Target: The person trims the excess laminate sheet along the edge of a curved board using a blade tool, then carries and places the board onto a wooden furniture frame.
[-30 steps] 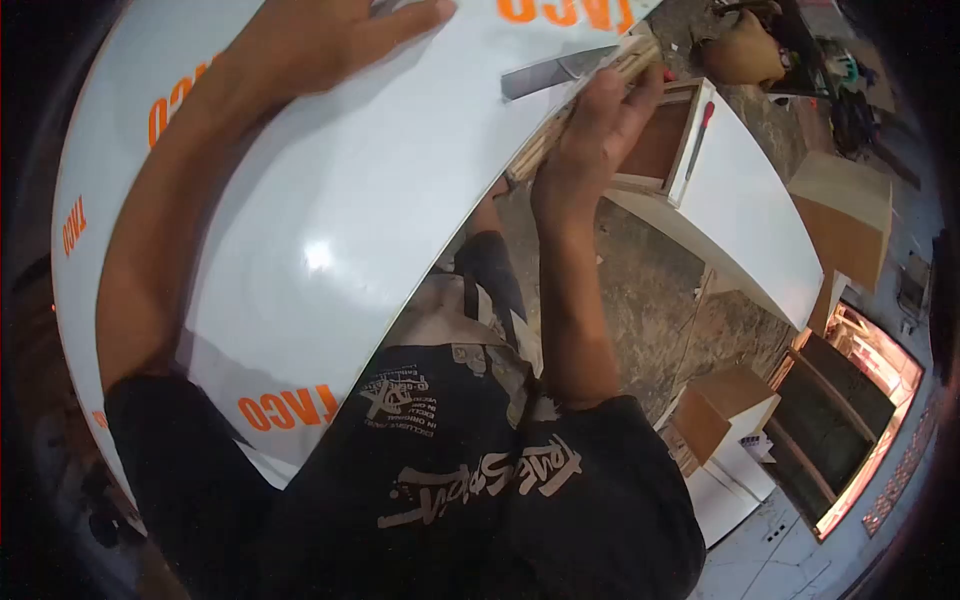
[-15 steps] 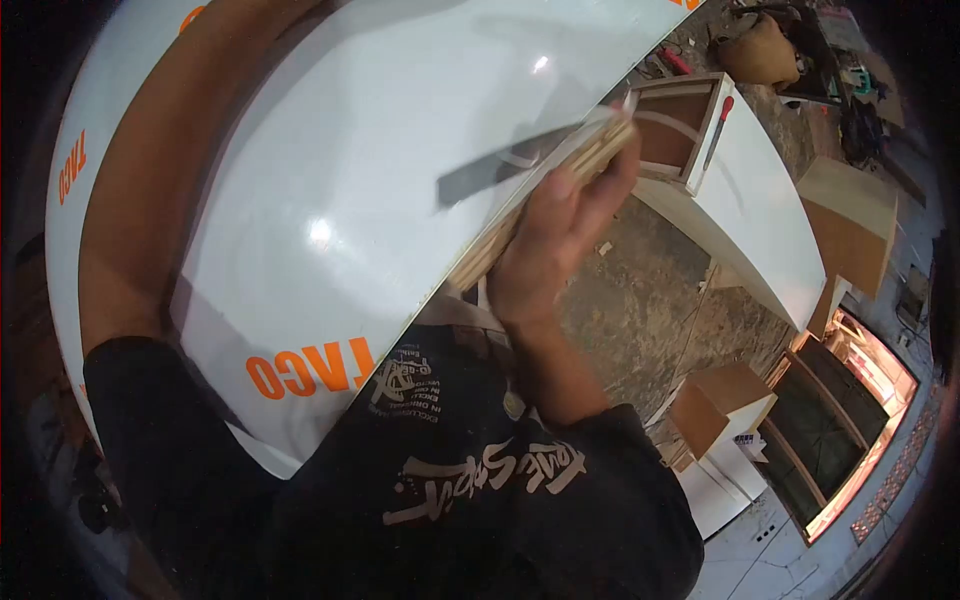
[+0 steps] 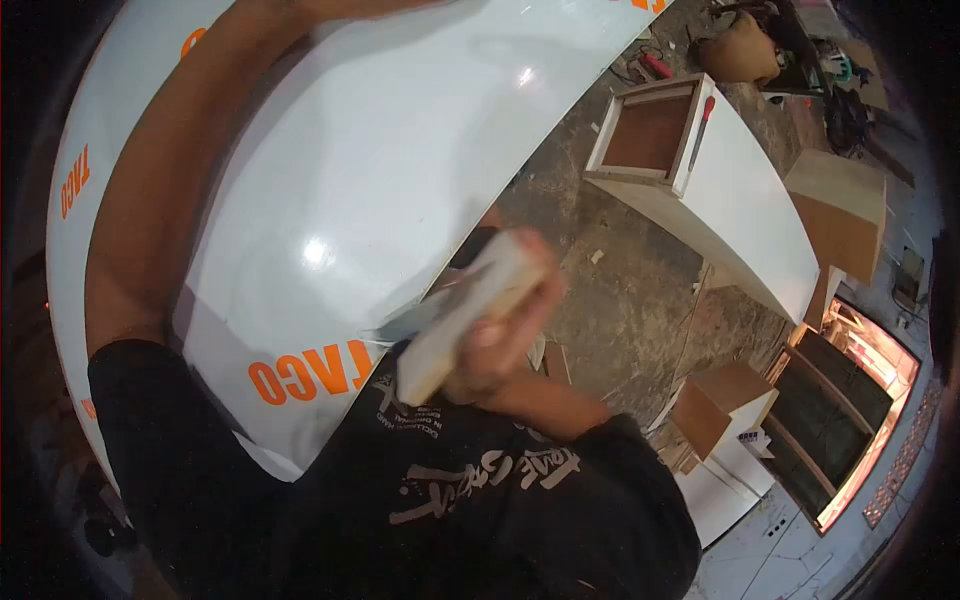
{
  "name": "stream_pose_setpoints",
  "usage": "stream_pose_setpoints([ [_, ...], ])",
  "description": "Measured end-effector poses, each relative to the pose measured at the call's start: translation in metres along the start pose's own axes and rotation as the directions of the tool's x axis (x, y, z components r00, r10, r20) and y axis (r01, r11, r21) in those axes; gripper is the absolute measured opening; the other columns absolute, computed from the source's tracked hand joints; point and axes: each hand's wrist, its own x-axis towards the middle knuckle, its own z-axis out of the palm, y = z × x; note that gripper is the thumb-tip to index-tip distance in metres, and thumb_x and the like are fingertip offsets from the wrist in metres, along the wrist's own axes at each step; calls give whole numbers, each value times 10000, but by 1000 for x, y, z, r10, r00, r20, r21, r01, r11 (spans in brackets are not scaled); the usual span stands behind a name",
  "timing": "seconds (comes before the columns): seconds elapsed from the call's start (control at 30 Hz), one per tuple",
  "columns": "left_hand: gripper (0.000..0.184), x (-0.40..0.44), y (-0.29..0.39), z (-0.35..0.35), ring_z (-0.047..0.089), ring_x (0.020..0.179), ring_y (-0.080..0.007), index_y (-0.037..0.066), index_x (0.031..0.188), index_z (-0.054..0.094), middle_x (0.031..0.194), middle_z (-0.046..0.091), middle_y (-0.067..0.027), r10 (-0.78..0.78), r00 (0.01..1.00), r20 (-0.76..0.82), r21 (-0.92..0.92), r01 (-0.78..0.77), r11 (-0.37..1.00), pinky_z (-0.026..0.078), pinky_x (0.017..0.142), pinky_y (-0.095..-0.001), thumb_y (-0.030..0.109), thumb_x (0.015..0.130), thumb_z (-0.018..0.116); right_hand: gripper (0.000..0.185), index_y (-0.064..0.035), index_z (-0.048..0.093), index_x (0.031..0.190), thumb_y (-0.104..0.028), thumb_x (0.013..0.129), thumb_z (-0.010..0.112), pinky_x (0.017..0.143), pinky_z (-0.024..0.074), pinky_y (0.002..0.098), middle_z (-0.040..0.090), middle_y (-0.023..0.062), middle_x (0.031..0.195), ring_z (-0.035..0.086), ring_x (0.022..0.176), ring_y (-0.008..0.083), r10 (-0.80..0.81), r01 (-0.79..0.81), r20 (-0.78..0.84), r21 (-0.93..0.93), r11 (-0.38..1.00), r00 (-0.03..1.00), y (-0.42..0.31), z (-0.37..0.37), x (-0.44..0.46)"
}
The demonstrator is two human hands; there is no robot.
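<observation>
Well, a big white sheet with orange TACO lettering is filling the view from 8 o'clock round to 12, its straight edge slanting past the middle. The worker's dark shirt is spreading across 6 o'clock. The left forearm is curving over the sheet towards 11 o'clock, where the left hand is mostly running out of view, so I can't tell how far its fingers are opening or whether they're gripping anything. Over at 2 o'clock a white curved cabinet is standing on the stained floor, its wood-framed end facing the sheet. Between 3 and 4 o'clock a dark framed panel is leaning beside a glowing opening. A brown-and-white box is sitting just beyond the cabinet, and a smaller box is resting at 4 o'clock.

Close to the centre, the right hand is curling its fingers firmly round a pale block, blurring as it's moving. The block is tilting beside the sheet's edge; whether they're touching I can't tell. A greyish strip is showing next to it. Smallest, a red-handled tool is lying along the cabinet's top end at 2 o'clock.
</observation>
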Motion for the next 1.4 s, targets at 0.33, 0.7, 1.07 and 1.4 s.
stream_pose_setpoints([
  [0.33,873,-13,71,7,245,1545,-263,138,1614,264,1677,261,-63,317,898,304,-26,-324,946,78,1244,-600,658,939,453,392,-24,544,1027,-402,1034,442,630,484,365,622,149,905,591,690,223,790,101,-234,971,215,567,21,-276,130],
  [0.7,761,153,33,50,226,1544,-271,229,1615,264,1667,278,-48,318,910,266,80,-349,934,136,1257,-545,673,1003,355,525,-13,543,1052,-523,1018,428,661,482,370,640,117,899,589,702,229,798,124,-301,953,278,522,28,-315,179],
  [1.07,629,329,-7,108,382,1470,-281,181,1523,458,1563,450,-113,369,929,18,273,-360,892,271,1218,-494,553,1017,505,364,-14,575,1026,-363,999,474,675,462,375,623,135,951,573,750,249,653,41,-281,933,358,703,13,-344,316],
  [1.4,958,380,-33,96,208,1536,-376,85,1591,285,1653,241,-210,73,959,275,91,-102,991,150,1249,-532,729,917,508,377,-69,564,1125,-409,1015,447,637,479,330,603,85,900,569,722,188,519,-183,-368,653,735,771,20,-303,414],
])
